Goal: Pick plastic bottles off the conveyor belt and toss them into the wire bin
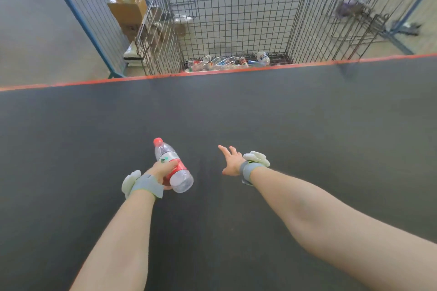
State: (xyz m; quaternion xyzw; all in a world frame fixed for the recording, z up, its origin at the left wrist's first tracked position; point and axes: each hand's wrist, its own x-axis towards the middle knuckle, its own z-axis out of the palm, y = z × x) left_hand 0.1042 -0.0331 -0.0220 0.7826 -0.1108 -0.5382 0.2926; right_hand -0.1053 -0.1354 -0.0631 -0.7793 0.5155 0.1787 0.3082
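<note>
My left hand [163, 169] grips a clear plastic bottle [173, 166] with a red cap and a red label, held above the dark conveyor belt [307, 125] with its cap pointing away from me. To its right my right hand [231, 160] is stretched out over the belt with fingers spread and nothing in it. Beyond the belt's far orange edge stands the wire bin [236, 14]. Several plastic bottles [227, 62] lie on the bin's floor.
A blue-framed mesh fence [89, 23] runs at the left of the bin, with cardboard boxes [128, 10] behind it. More wire racks [359, 21] stand at the right. Grey wristbands with white pads sit on both wrists.
</note>
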